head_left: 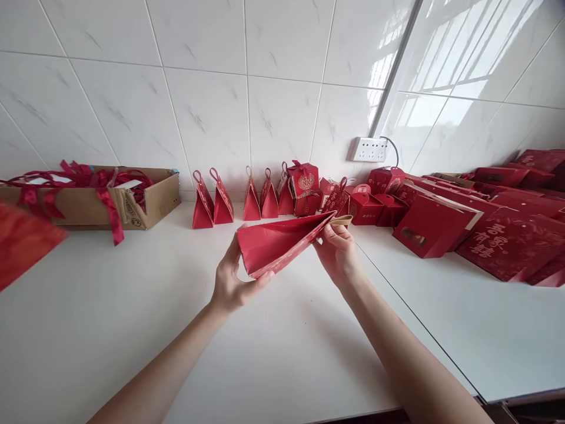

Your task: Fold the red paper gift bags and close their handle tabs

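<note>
Above the white tabletop, a red triangular gift box (286, 241) is held between my two hands, tilted on its side. Its wide end points left and its narrow tip points right. My left hand (233, 277) grips the wide end, thumb along the lower edge and fingers behind. At the narrow tip, my right hand (338, 250) pinches the box beside a tan ribbon loop (342, 220). Several finished-looking triangular boxes with loops, such as one red box (203, 206), stand upright behind, near the wall.
A cardboard box (161, 200) of red ribbons sits at the back left. Red gift boxes (366, 206) and stacked red paper bags (436, 221) fill the back right. A white power strip (369, 149) is on the tiled wall. A blurred red-orange item (26, 244) juts in at left.
</note>
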The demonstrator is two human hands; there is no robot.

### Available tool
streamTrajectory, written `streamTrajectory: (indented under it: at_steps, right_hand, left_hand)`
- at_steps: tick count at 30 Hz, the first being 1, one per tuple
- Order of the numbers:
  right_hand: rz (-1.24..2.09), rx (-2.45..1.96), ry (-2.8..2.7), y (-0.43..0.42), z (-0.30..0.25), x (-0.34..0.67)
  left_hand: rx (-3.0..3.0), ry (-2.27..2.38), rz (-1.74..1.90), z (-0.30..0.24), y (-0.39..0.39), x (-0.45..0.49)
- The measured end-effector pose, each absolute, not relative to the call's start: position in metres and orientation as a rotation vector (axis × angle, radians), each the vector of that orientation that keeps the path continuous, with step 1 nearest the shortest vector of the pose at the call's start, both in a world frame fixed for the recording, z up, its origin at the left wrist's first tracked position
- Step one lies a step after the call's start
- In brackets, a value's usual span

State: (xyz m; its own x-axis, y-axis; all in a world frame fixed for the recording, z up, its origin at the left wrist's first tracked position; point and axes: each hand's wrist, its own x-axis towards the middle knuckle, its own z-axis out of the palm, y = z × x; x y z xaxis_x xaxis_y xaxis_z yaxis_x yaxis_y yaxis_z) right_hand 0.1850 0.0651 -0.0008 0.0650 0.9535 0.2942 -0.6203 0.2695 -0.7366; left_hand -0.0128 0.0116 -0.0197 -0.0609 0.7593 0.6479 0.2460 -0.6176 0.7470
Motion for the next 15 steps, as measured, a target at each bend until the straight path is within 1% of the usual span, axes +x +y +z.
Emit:
streamTrajectory:
  at_steps: [4, 8, 12, 15]
  right_hand:
    - [1.266, -0.453, -0.880, 0.063, 0.001, 0.185]
    - [1.254, -0.483, -0.874, 0.063, 0.002, 0.185]
    - [1.287, -0.500, -0.830, 0.066, -0.001, 0.185]
    - [1.334, -0.626, -0.828, 0.072, -0.008, 0.186]
  left_hand:
    - [1.889, 1.161, 1.824, -0.033, 0.014, -0.015]
    - [1.796, 1.219, 1.848, -0.039, 0.017, -0.017]
    - [1.768, 1.111, 1.781, -0.030, 0.017, -0.016]
    - [1.660, 0.982, 1.694, -0.026, 0.018, -0.017]
